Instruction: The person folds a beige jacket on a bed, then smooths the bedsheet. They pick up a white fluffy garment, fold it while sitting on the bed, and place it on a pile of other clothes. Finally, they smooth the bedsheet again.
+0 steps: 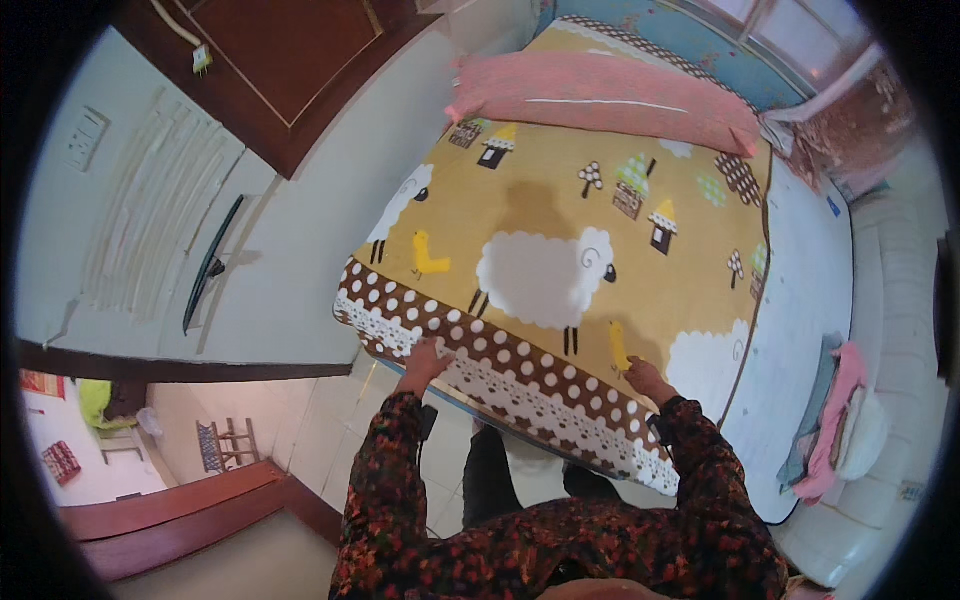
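A tan blanket (540, 187) with sheep and little houses lies spread over the bed, its brown dotted border (495, 337) along the near side. At that border's left part is my left hand (427, 364), fingers bent on the cloth; whether they pinch it cannot be told. My right hand (649, 377) rests farther right, beside a printed yellow bird, with its fingers curled at the blanket; its grip is unclear. A long pink pillow (607, 97) lies across the far end.
A white mattress strip (795, 270) shows at the right, bearing folded clothes (832, 424) near a pale padded headboard or sofa (892, 300). A white wall (300, 247) with a dark handle-like fixture stands left. Beyond a doorway at lower left is a wooden chair (232, 444).
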A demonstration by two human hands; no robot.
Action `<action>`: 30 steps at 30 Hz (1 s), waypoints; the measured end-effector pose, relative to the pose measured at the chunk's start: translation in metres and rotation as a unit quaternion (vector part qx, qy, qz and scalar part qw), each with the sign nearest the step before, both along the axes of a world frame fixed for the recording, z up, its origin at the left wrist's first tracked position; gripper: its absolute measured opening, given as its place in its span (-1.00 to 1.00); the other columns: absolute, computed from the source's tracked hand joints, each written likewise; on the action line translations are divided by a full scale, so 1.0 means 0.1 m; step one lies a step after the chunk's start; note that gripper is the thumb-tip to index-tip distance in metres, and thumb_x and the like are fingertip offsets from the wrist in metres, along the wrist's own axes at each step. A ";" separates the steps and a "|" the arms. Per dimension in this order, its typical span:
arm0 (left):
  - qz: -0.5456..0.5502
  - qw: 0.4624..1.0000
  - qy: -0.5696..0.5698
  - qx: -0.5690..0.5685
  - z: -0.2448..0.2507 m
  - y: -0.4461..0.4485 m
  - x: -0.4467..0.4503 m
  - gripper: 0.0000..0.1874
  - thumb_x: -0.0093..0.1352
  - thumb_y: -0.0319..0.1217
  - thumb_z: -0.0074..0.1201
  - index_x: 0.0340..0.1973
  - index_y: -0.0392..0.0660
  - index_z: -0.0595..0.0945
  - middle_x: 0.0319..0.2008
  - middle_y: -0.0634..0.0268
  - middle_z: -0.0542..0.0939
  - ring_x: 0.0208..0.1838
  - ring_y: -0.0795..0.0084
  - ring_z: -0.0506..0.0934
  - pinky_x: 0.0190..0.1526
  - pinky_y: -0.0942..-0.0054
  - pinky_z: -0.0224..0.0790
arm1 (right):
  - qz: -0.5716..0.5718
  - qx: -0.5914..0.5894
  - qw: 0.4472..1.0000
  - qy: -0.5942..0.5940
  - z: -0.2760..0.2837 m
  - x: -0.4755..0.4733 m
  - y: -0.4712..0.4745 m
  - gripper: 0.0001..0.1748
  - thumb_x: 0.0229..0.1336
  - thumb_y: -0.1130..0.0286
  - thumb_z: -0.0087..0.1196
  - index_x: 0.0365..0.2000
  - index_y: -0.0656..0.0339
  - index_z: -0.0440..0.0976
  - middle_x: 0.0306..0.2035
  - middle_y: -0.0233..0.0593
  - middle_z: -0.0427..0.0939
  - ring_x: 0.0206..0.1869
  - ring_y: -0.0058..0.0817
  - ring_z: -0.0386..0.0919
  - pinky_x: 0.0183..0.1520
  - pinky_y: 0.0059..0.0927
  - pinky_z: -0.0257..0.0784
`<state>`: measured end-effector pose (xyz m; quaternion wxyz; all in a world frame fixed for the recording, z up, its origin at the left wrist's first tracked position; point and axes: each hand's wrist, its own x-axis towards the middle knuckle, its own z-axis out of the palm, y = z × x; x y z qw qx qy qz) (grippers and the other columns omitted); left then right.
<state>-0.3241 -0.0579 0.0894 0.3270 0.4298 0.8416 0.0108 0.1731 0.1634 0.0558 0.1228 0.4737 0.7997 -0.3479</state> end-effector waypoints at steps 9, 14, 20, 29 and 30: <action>-0.105 0.994 0.039 -0.013 -0.55 0.72 -0.38 0.00 0.15 0.14 0.16 0.37 0.04 0.07 0.41 -0.03 -0.04 0.45 -0.05 -0.08 0.30 -0.20 -0.11 | 0.013 0.184 0.978 0.097 -0.24 -2.81 0.99 -0.33 0.08 0.24 0.08 0.16 0.33 0.19 0.05 0.13 0.40 0.12 0.04 0.34 0.18 -0.06 0.24; -0.162 0.987 0.021 -0.017 -0.48 0.72 -0.46 -0.02 0.11 0.01 0.25 0.35 0.02 0.13 0.40 -0.07 -0.04 0.43 -0.06 -0.01 0.24 -0.15 0.05 | -0.009 0.358 0.927 0.109 -0.52 -3.57 1.62 -0.26 0.12 0.17 0.03 0.23 0.30 0.10 0.22 0.08 0.21 0.30 0.00 0.11 0.31 0.07 -0.04; -0.033 0.972 -0.231 0.006 -0.50 1.04 -1.36 -0.40 0.27 -0.15 0.18 0.18 -0.07 0.41 0.03 0.16 0.48 0.06 0.26 0.46 0.00 0.31 0.37 | -0.062 0.324 0.944 0.001 -0.87 -3.74 1.69 -0.21 0.16 0.02 -0.08 0.27 0.29 0.05 0.34 0.05 0.02 0.40 0.01 -0.11 0.37 0.19 -0.31; 0.348 0.832 -0.329 0.279 -0.01 3.13 -3.23 -0.50 0.38 -0.06 0.05 0.07 -0.17 0.46 0.00 0.24 0.52 -0.02 0.37 0.53 -0.07 0.39 0.35 | -0.073 0.263 0.962 -0.011 -0.90 -3.75 1.78 -0.20 0.11 0.05 -0.04 0.26 0.28 0.07 0.35 0.05 -0.01 0.41 0.02 -0.14 0.38 0.18 -0.35; 0.324 0.849 -0.316 0.272 0.09 3.40 -3.32 -0.47 0.37 -0.06 0.05 0.09 -0.16 0.43 0.04 0.22 0.49 0.03 0.35 0.51 -0.03 0.37 0.33 | -0.072 0.266 0.961 -0.009 -0.91 -3.76 1.79 -0.18 0.10 0.05 -0.03 0.27 0.29 0.06 0.34 0.07 -0.01 0.41 0.03 -0.14 0.38 0.19 -0.37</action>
